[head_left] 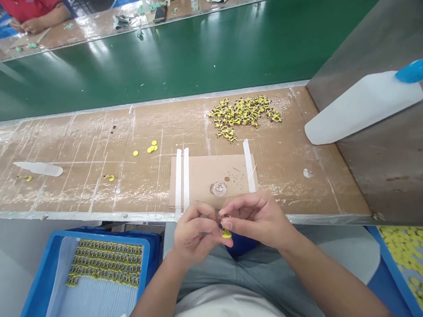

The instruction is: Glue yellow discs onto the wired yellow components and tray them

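- Yellow-based figurine (226, 234) is held just off the near edge of the cardboard mat (207, 174), above the lap.
- Its disc base is gripped between thumb and fingers of the left hand (199, 233).
- Its upper part is pinched by thumb and forefinger of the right hand (256, 219); fine detail is hidden by the fingers.
- On the mat: clear round dish (219, 189), dark crumbs (235, 177) right of it, white tape strips (177, 180) along both sides.
- Beyond the mat, to the right: heap of yellow-and-black figurines (242, 112).
- Left of the mat: loose yellow discs (152, 149), one disc with a dark piece attached (110, 177), then a translucent dropper bottle (40, 168) lying flat.
- Right of the mat: white bottle with blue top (364, 107), tilted.
- Below the mat, left: blue tray (37, 294) with figurines laid in rows; right: blue bin (394, 268) filled with yellow discs.
- Farthest beyond the mat: green belt (189, 57), then an opposite bench with a red-shirted co-worker (36, 8).
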`<state>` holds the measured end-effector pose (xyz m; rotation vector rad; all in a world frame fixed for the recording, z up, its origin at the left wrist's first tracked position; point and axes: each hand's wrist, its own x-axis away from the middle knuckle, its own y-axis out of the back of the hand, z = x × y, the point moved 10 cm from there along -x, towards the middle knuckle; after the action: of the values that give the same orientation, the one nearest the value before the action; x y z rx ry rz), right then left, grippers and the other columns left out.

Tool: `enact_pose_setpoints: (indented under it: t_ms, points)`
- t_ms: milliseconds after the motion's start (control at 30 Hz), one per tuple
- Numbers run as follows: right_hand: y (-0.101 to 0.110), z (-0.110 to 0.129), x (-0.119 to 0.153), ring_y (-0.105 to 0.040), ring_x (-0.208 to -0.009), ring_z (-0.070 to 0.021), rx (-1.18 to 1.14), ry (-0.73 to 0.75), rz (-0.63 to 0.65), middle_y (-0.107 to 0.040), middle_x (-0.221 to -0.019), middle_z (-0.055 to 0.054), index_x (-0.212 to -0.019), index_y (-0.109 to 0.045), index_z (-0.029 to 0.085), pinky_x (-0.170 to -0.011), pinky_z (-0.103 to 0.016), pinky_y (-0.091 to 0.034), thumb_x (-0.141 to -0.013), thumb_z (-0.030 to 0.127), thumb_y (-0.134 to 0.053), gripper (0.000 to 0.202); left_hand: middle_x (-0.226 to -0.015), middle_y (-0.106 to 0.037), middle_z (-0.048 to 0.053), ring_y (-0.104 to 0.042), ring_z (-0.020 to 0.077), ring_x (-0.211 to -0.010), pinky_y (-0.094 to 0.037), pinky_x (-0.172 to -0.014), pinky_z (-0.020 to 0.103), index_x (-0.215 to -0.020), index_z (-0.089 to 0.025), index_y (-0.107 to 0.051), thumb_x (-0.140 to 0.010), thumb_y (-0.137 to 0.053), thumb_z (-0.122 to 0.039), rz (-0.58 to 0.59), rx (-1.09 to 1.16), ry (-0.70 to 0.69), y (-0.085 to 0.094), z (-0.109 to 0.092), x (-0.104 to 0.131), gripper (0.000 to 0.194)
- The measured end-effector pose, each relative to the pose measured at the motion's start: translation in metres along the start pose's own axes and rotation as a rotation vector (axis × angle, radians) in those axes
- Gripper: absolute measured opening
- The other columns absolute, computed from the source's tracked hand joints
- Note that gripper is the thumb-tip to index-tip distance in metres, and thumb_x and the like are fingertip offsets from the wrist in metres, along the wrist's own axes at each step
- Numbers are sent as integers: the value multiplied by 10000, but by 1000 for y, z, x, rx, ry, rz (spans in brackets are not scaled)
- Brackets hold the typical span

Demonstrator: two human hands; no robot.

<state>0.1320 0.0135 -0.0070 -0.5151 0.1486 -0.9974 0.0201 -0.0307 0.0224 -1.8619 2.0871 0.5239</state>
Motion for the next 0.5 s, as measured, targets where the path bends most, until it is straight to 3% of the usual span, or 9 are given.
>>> enact_pose_setpoints:
  t_ms: [133, 500]
  points:
    - [-1, 3, 2, -699, -666, -125, 88, 29, 41, -760, -777, -39, -852, -789, 190, -628, -196, -583, -721, 142, -825, 144, -885, -541, 12, -607, 130, -756, -528, -658, 266, -884, -211, -664, -772, -799, -230, 41, -10, -35, -4, -3, 0, 175]
    - [1, 7, 2, -700, -664, -136, 98, 58, 45, -760, -777, -61, -844, -792, 167, -637, -204, -583, -718, 159, -836, 133, -873, -590, 9, -623, 118, -754, -542, -657, 241, -846, -176, -605, -715, -843, -221, 3, -24, -76, -5, -12, -8, 275]
